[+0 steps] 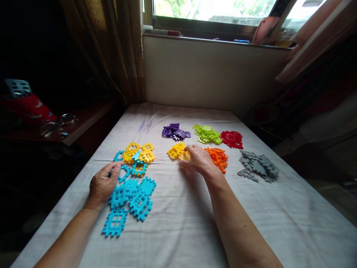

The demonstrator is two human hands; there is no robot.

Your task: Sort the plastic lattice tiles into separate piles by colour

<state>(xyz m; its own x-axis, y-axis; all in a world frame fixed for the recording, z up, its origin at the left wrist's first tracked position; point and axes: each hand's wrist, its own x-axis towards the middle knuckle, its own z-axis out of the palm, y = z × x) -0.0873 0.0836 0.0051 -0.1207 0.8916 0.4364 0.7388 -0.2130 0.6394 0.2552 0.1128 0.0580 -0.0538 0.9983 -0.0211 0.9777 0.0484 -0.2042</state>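
My right hand (198, 158) is closed on a yellow interlocking tile (185, 156), just beside a small yellow pile (176, 150). My left hand (104, 184) is over at the left, its thumb and forefinger closed at the edge of a blue interlocking tile (124, 173). Past its fingertips, yellow tiles (129, 154) are mixed with a few blue ones. More blue tiles (118, 195) lie overlapping nearer to me, some with window-shaped cutouts. Right beside my right wrist is an orange pile (217, 159), partly hidden by the hand.
Purple (175, 132), lime green (208, 134) and red tiles (232, 139) lie in heaps farther back. Grey tiles (259, 165) are at the right. A pale cloth (178, 223) covers the surface. Glasses (58, 124) rest on a side table at the left; a window is behind.
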